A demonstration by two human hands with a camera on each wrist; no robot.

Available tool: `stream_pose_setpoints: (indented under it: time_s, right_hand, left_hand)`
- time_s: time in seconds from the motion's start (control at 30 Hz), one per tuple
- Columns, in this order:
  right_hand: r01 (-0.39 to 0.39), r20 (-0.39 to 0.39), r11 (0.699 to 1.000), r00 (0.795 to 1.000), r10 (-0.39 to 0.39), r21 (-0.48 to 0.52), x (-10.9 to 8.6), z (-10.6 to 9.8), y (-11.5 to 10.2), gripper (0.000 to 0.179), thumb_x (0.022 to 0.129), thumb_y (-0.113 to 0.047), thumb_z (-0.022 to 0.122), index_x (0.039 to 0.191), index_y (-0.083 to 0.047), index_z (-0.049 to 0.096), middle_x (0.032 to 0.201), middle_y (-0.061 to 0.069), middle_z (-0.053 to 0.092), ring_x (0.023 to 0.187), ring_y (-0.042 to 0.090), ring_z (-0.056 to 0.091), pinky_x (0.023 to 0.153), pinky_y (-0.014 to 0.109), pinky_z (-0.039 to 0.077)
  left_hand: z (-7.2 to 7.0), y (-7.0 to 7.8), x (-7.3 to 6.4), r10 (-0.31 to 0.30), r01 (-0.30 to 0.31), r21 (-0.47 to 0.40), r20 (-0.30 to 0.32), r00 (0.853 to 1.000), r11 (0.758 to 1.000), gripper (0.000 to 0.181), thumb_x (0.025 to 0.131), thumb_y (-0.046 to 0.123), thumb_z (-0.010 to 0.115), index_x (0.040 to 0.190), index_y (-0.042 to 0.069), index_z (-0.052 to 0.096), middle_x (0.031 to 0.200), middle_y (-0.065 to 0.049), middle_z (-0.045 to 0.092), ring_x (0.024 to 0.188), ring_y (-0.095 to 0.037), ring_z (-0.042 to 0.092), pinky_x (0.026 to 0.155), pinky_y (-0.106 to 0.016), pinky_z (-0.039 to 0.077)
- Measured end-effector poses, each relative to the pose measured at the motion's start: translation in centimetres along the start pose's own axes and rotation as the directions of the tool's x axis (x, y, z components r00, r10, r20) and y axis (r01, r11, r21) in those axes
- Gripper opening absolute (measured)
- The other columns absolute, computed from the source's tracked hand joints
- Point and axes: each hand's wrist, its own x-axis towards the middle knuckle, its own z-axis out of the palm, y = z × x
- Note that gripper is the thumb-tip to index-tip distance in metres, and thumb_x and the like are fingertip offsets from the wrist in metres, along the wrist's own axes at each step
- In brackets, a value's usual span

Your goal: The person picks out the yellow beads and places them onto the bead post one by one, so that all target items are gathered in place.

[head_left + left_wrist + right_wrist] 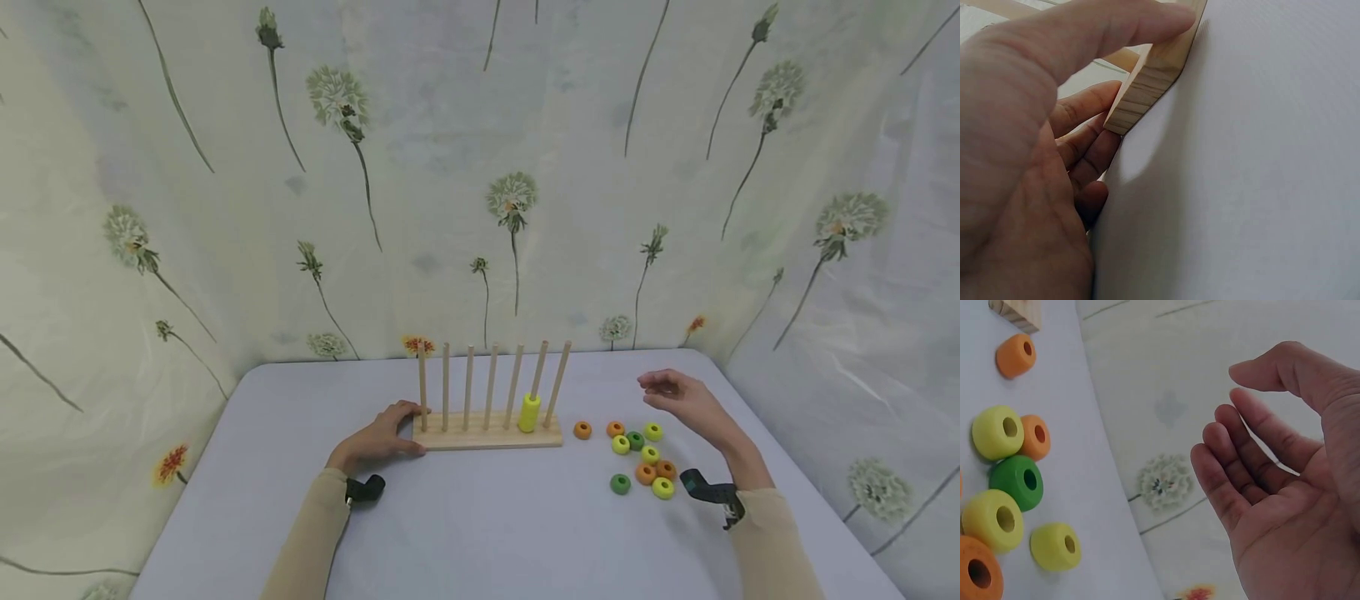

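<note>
A pale wooden peg rack [480, 440] with several upright pegs stands on the table, a stack of yellow beads [529, 414] on its second peg from the right. At the rack's left end my left hand [381, 437] grips the base, thumb along the front edge and fingers round the back. In the left wrist view the thumb overlaps the base's end [1147, 94]. My right hand [686, 404] is raised above the table's right side, behind the loose beads, fingers loosely bent and holding nothing. The right wrist view shows a gap between thumb and fingertips.
Loose orange, yellow and green beads lie right of the rack, among them a green bead [620, 484] nearest the front and an orange bead [582, 430] close to the base. Flowered cloth [450, 167] hangs behind the white table [480, 533] and at its sides.
</note>
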Motion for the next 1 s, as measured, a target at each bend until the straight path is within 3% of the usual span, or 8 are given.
stream_pose_setpoints:
  time_s: [0.17,0.37,0.53,0.67,0.87,1.0]
  right_hand:
    - [-0.014,-0.005,1.0,1.0,0.014,0.002,-0.1,0.0,1.9,0.056,0.093,-0.042,0.062,0.131,-0.003,0.049,0.131,0.021,0.055,0.114,0.027,0.056,0.09,0.031,0.053]
    - [-0.06,0.019,0.998,0.998,0.06,0.013,-0.4,0.0,3.7,0.058,0.092,-0.042,0.063,0.132,-0.004,0.048,0.133,0.021,0.054,0.114,0.024,0.056,0.096,0.041,0.051]
    - [-0.102,0.04,0.994,0.994,0.101,0.029,-0.5,0.3,5.0,0.053,0.094,-0.031,0.062,0.134,-0.001,0.045,0.133,0.023,0.053,0.117,0.03,0.054,0.1,0.052,0.045]
    - [-0.114,0.045,0.993,0.993,0.113,0.026,-0.4,0.6,5.9,0.052,0.095,-0.029,0.062,0.134,0.0,0.045,0.132,0.024,0.052,0.115,0.032,0.054,0.099,0.052,0.046]
    - [-0.158,0.04,0.987,0.987,0.157,0.02,-0.3,1.5,7.5,0.052,0.093,-0.033,0.062,0.133,-0.005,0.044,0.129,0.016,0.053,0.112,0.024,0.055,0.093,0.039,0.051]
    - [-0.16,0.053,0.987,0.986,0.159,0.028,-0.3,1.8,7.6,0.054,0.092,-0.031,0.062,0.134,-0.001,0.043,0.129,0.019,0.052,0.113,0.029,0.053,0.094,0.044,0.049]
  left_hand:
    - [0.0,-0.1,0.1,0.0,0.0,0.002,0.002,1.0,1.0,0.07,0.074,0.037,0.083,0.133,0.019,0.052,0.142,-0.004,0.044,0.139,-0.027,0.031,0.115,-0.053,0.023]
    - [-0.1,-0.1,0.2,0.007,-0.007,0.001,0.0,1.0,1.0,0.07,0.074,0.037,0.083,0.133,0.018,0.051,0.142,-0.004,0.044,0.138,-0.027,0.032,0.115,-0.053,0.023]
    - [-0.1,-0.2,0.2,0.001,-0.001,-0.009,-0.002,1.0,1.0,0.071,0.073,0.037,0.083,0.133,0.017,0.051,0.142,-0.005,0.044,0.138,-0.028,0.031,0.115,-0.054,0.023]
    - [-0.1,-0.2,0.2,-0.008,0.008,-0.012,-0.002,1.0,1.0,0.071,0.073,0.037,0.083,0.134,0.018,0.051,0.143,-0.005,0.044,0.139,-0.027,0.031,0.115,-0.053,0.023]
    - [-0.1,-0.2,0.3,-0.005,0.005,-0.008,0.0,1.0,1.0,0.072,0.073,0.036,0.083,0.134,0.017,0.051,0.144,-0.005,0.043,0.139,-0.028,0.03,0.115,-0.053,0.022]
    - [-0.1,-0.3,0.3,-0.006,0.006,-0.007,0.001,1.0,1.0,0.072,0.073,0.037,0.083,0.134,0.017,0.051,0.144,-0.005,0.043,0.139,-0.028,0.03,0.115,-0.053,0.023]
